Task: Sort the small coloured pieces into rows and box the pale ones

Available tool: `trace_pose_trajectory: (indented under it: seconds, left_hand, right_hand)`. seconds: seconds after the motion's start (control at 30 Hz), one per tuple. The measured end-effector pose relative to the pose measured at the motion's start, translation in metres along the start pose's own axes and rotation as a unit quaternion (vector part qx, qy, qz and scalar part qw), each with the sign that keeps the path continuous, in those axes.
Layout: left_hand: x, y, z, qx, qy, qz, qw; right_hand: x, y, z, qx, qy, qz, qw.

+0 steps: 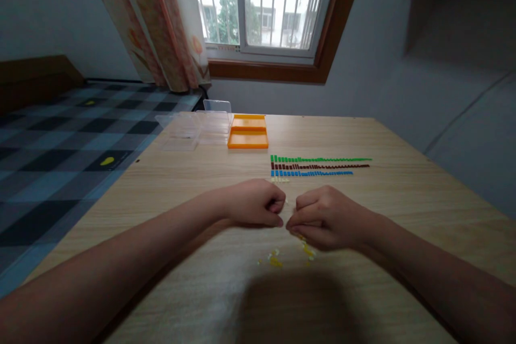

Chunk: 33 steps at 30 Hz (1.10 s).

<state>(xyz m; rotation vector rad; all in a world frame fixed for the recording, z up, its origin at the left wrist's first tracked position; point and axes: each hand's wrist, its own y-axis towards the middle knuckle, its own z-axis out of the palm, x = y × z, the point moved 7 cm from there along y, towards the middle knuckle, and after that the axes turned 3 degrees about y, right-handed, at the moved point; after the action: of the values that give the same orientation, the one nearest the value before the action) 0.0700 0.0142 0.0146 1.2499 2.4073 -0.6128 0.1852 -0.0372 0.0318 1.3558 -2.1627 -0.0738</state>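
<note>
Here, near the middle of the table (pixel 403 199), the left hand (pixel 253 203) and the right hand (pixel 326 217) meet knuckle to knuckle, just above the wood. Each grip is closed, with fingers curled in and thumb pressed to fingertip, and the two pinches touch each other. Whether a piece sits between them is too small to tell. The loose yellow pieces (pixel 276 262) lie scattered on the table just under and towards the near edge from the hands.

Beyond the hands, towards the far edge, four straight rows lie side by side: a green row (pixel 318 159), a brown row (pixel 318 166), a blue row (pixel 310 173) and a short pale row (pixel 279 179) nearest the hands. Farther back sits an orange tray (pixel 247 145), with a clear plastic lid (pixel 193 129) touching its left side. A bed (pixel 60 145) with a checked cover stands along the table's left edge.
</note>
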Motion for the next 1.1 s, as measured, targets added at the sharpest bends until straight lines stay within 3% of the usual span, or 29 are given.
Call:
trace_pose_trajectory:
  seconds: [0.23, 0.4, 0.67, 0.87, 1.03, 1.1]
  left_hand:
    - [0.007, 0.000, -0.002, -0.050, 0.005, -0.048, 0.998]
    - [-0.004, -0.004, -0.003, -0.008, 0.031, 0.007, 0.999]
    - [-0.016, -0.009, -0.002, 0.044, 0.076, 0.043, 0.995]
    - [-0.014, -0.009, -0.001, 0.043, 0.078, 0.049, 0.995]
    - [-0.013, -0.009, -0.005, 0.045, 0.050, 0.048, 0.997]
    - [-0.014, -0.009, -0.005, 0.046, 0.051, 0.045, 0.997]
  right_hand:
    - [-0.014, -0.007, -0.009, 0.039, 0.042, 0.049, 0.997]
    - [-0.020, -0.009, -0.001, 0.112, 0.076, 0.101, 0.986]
    - [-0.019, -0.008, 0.006, 0.132, 0.054, 0.133, 0.981]
    - [-0.018, -0.003, 0.011, 0.116, 0.027, 0.141, 0.983]
    - [-0.025, -0.001, 0.005, 0.043, 0.001, 0.177, 0.983]
    - [-0.024, -0.002, 0.002, 0.027, 0.030, 0.155, 0.987]
